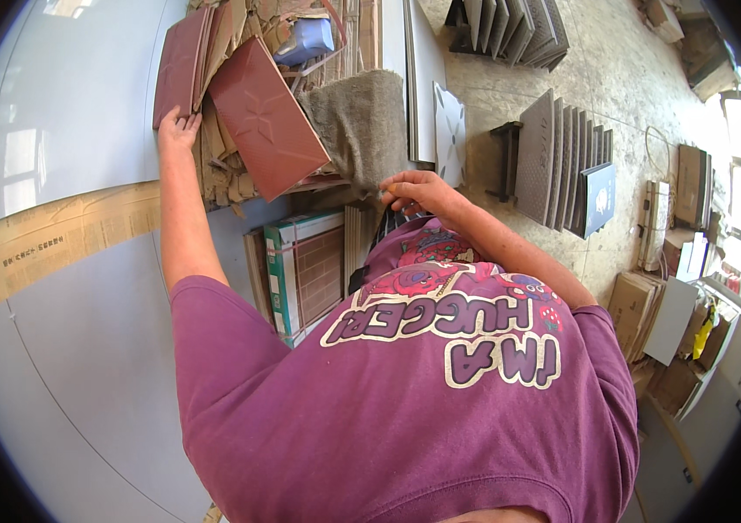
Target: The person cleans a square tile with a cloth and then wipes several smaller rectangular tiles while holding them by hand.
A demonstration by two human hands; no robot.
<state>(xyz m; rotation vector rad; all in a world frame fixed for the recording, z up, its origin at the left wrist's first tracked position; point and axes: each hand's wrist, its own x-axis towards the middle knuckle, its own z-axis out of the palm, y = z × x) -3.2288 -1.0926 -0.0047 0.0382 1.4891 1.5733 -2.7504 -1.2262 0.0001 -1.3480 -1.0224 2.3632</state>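
on the far left a big pale board (pixel 65 174) stands with a strip of brown cardboard (pixel 48 240) across it. your left hand (pixel 177 131) is up against the lower edge of a dark red tile (pixel 180 65), fingers spread and lying flat on it rather than clamped round it. that tile stands on edge at the left end of a stack packed in torn cardboard. just beside it a second red tile (pixel 266 118) lies tilted, face up, with a raised star pattern. below sits a green and white box (pixel 301 270) of brick-coloured tiles. further right a grey cloth (pixel 357 126) hangs over the stack, and your right hand (pixel 418 192) sits at its lower corner, fingers curled; whether it pinches the cloth i cannot tell. rows of grey tiles (pixel 562 157) stand on the floor beyond.

it looks like you are sorting through the stack. the next move calls for a proper grip on the upright tile's edge, steadying it against its neighbours.
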